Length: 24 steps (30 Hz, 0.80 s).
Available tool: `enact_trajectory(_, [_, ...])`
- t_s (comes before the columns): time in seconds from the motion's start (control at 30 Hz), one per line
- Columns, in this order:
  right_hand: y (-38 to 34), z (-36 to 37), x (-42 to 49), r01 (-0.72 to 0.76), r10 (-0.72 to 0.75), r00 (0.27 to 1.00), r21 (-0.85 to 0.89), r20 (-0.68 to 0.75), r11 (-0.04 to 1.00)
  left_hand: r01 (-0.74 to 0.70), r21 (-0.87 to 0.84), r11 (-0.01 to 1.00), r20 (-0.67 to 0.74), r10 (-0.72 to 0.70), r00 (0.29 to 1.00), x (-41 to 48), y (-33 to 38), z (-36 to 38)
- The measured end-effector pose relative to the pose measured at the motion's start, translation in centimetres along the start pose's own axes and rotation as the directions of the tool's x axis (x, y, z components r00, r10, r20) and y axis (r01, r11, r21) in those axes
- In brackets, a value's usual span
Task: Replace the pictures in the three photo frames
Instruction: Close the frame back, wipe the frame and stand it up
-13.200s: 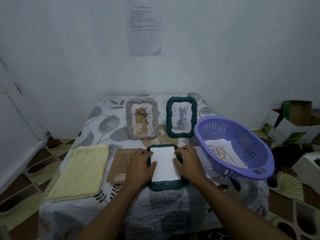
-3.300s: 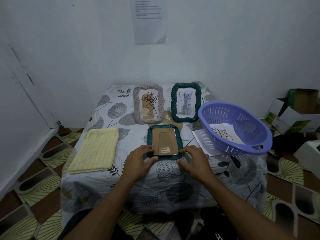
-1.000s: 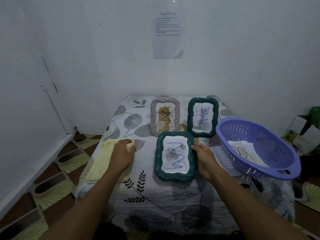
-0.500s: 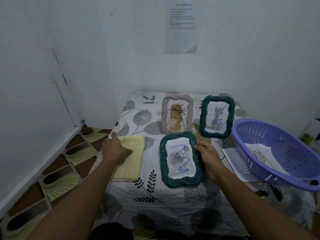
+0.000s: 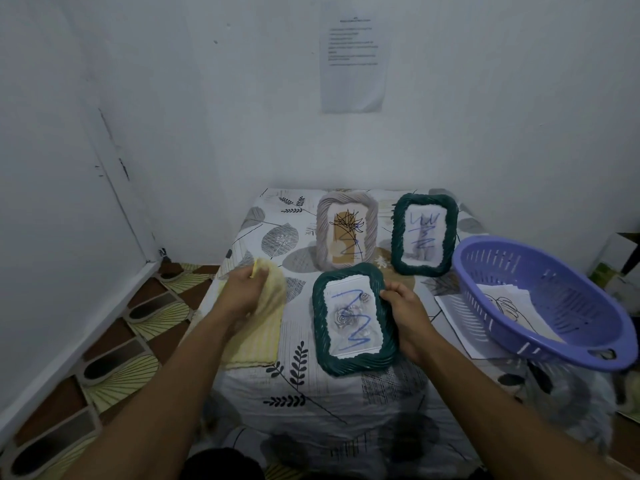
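White-walled corner; low table under a leaf-print cloth. Near green frame, face up, blue scribble on its picture: right hand clasps its right edge. Left hand pinches a lifted corner of the yellow cloth. Grey frame and second green frame stand upright behind. Purple basket at right, holding loose pictures.

Near green frame lies face-up; grey frame and second green frame stand behind.
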State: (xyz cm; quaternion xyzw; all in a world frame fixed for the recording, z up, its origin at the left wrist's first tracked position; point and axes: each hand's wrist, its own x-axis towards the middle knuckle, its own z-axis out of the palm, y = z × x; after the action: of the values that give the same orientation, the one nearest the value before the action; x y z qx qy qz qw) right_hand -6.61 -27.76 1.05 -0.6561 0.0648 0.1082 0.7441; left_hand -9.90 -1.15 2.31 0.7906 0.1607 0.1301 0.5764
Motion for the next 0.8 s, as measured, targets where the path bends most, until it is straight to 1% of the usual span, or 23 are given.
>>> enact_trajectory(0.07, [0.1, 0.5, -0.4, -0.006, 0.006, 1.0, 0.03, 0.006, 1.0, -0.028, -0.065, 0.997, 0.045, 0.031, 0.999, -2.2, 1.3, 2.1])
enact_trajectory(0.1, [0.1, 0.7, -0.5, -0.009, 0.008, 1.0, 0.048, 0.012, 0.999, -0.075, -0.053, 0.996, 0.075, 0.078, 0.994, -3.3, 1.6, 3.4])
enact_trajectory(0.13, [0.1, 0.9, -0.6, -0.01, 0.009, 1.0, 0.065, 0.017, 0.998, -0.131, -0.024, 0.991, 0.126, 0.133, 0.983, -4.4, 1.9, 4.6])
enact_trajectory(0.2, [0.1, 1.0, -0.8, -0.012, 0.01, 1.0, 0.111, 0.022, 0.994, -0.286, 0.116, 0.951, 0.264, 0.249, 0.932, -5.6, 1.6, 7.0])
enact_trajectory(0.23, [0.1, 1.0, -0.8, -0.016, 0.013, 1.0, 0.135, 0.024, 0.991, -0.402, 0.219, 0.889, 0.34, 0.317, 0.885, -6.0, 1.5, 7.9])
enact_trajectory(0.27, [0.1, 0.8, -0.9, -0.02, 0.016, 1.0, 0.153, 0.026, 0.988, -0.52, 0.298, 0.8, 0.399, 0.391, 0.83, -6.0, 0.9, 8.7])
enact_trajectory(0.33, [0.3, 0.3, -0.8, -0.017, 0.014, 1.0, 0.162, 0.022, 0.987, -0.632, 0.402, 0.663, 0.488, 0.428, 0.76, -5.9, -0.5, 10.3])
enact_trajectory(0.4, [0.4, -0.3, -0.8, -0.005, 0.0, 1.0, 0.176, 0.029, 0.984, -0.637, 0.533, 0.557, 0.503, 0.396, 0.768, -6.4, -1.4, 11.3])
enact_trajectory(0.43, [0.5, -0.6, -0.8, -0.001, -0.006, 0.999, 0.185, 0.04, 0.983, -0.619, 0.569, 0.541, 0.502, 0.368, 0.783, -6.6, -1.9, 11.5])
enact_trajectory(0.6, [0.9, -1.0, -1.3, -0.002, -0.018, 0.995, 0.208, 0.096, 0.978, -0.533, 0.638, 0.556, 0.413, 0.337, 0.846, -6.6, -1.0, 11.9])
enact_trajectory(0.67, [0.9, -1.0, -1.4, 0.003, -0.025, 0.995, 0.235, 0.092, 0.972, -0.557, 0.637, 0.533, 0.437, 0.345, 0.831, -6.6, -0.5, 11.7])
enact_trajectory(0.8, [0.5, -1.8, -0.7, 0.026, -0.033, 0.999, 0.248, 0.021, 0.968, -0.656, 0.605, 0.452, 0.526, 0.391, 0.755, -8.5, -1.4, 11.6])
